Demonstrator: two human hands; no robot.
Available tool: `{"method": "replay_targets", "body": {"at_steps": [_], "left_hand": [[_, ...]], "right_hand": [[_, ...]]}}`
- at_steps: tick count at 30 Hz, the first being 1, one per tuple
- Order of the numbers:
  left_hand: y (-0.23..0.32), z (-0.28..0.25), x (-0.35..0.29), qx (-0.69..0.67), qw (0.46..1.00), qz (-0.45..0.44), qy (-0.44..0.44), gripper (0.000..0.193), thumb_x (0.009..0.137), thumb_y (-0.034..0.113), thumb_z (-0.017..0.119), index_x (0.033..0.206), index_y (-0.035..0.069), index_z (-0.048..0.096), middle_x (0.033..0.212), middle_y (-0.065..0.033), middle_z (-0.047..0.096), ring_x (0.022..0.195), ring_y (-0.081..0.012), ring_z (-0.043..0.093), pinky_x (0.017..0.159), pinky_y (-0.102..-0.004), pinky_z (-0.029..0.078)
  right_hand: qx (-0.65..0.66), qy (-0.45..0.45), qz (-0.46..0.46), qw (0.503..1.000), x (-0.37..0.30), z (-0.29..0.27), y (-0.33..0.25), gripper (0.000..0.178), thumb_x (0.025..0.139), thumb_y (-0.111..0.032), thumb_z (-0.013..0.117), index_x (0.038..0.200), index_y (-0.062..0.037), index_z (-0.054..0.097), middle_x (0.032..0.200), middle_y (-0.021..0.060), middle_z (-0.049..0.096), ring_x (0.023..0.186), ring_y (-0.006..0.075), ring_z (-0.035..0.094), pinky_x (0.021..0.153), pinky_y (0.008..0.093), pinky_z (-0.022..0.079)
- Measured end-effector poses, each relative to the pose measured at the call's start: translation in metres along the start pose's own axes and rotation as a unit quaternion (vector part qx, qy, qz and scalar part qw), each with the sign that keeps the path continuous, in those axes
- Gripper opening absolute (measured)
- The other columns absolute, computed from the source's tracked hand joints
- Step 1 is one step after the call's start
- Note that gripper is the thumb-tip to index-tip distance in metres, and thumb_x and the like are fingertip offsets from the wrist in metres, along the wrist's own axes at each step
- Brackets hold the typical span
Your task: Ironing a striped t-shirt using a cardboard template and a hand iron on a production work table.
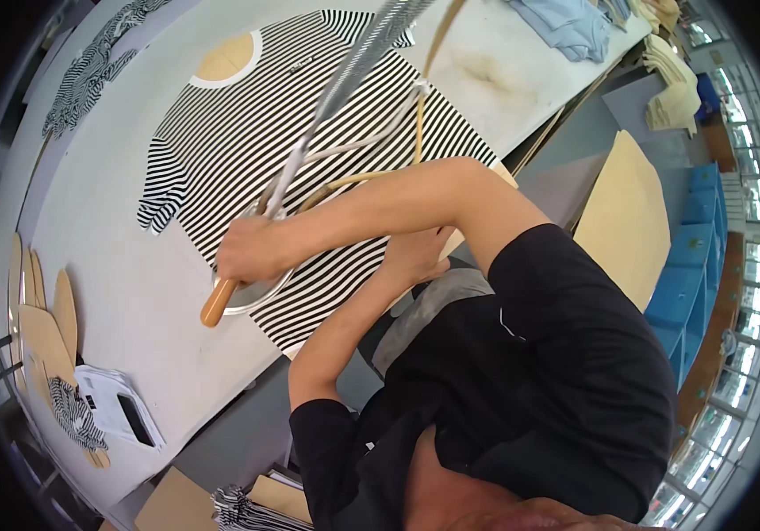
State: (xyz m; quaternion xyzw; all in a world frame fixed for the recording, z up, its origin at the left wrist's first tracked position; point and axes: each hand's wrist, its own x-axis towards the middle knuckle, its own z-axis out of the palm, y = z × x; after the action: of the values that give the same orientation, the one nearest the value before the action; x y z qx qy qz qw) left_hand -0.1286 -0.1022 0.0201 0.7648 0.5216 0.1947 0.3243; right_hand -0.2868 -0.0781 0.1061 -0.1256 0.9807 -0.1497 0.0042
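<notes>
A black-and-white striped T-shirt (247, 124) lies spread on the table, its neck toward the far left. A pale board (225, 58) shows inside its neck opening and again past the hem. My right hand (252, 252) is closed round the wooden handle (217, 303) of an iron (261, 296), which rests on the shirt; my hand and forearm hide much of it. Beneath my right forearm, my left hand (414, 257) is at the near hem, fingers and thumb bent about the board's edge. A sleeved hose (358, 71) and thin cords (367, 137) run from the iron.
Striped cloth (97, 71) lies at the far left. Wooden boards (48, 341) and a white device with a dark display (123, 403) sit at the left end of the table (176, 372). Light-blue garments (566, 26) are piled far right. Blue bins (685, 274) stand right.
</notes>
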Motion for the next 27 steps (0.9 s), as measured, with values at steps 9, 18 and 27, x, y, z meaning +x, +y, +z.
{"method": "replay_targets", "body": {"at_steps": [9, 18, 27], "left_hand": [[0.011, -0.015, 0.004, 0.194, 0.975, 0.074, 0.074, 0.077, 0.077, 0.035, 0.071, 0.145, 0.009, 0.046, 0.161, -0.0061, 0.034, 0.151, -0.0384, 0.022, 0.123, -0.0568, 0.013], [0.046, 0.023, -0.013, 0.215, 0.965, -0.010, 0.152, 0.069, 0.083, 0.028, 0.068, 0.142, 0.000, 0.046, 0.159, -0.0155, 0.035, 0.150, -0.0399, 0.024, 0.123, -0.0542, 0.016], [0.040, -0.007, -0.180, 0.202, 0.877, -0.203, 0.386, 0.053, 0.080, 0.031, 0.072, 0.124, 0.004, 0.060, 0.134, -0.0207, 0.053, 0.118, -0.0391, 0.050, 0.101, -0.0510, 0.042]], "right_hand": [[-0.058, 0.009, 0.379, 0.923, -0.248, -0.086, 0.194, 0.035, 0.084, -0.042, 0.073, 0.087, -0.0070, 0.074, 0.077, 0.0056, 0.070, 0.065, 0.0234, 0.062, 0.068, 0.0366, 0.053], [-0.069, 0.079, 0.396, 0.912, -0.311, -0.068, 0.180, 0.045, 0.088, -0.042, 0.069, 0.083, 0.0028, 0.070, 0.072, 0.0164, 0.068, 0.064, 0.0355, 0.063, 0.066, 0.0423, 0.051], [-0.096, 0.035, 0.148, 0.984, -0.119, -0.018, 0.068, 0.028, 0.088, -0.029, 0.067, 0.082, -0.0018, 0.072, 0.084, 0.0129, 0.072, 0.069, 0.0319, 0.068, 0.068, 0.0430, 0.055]]}}
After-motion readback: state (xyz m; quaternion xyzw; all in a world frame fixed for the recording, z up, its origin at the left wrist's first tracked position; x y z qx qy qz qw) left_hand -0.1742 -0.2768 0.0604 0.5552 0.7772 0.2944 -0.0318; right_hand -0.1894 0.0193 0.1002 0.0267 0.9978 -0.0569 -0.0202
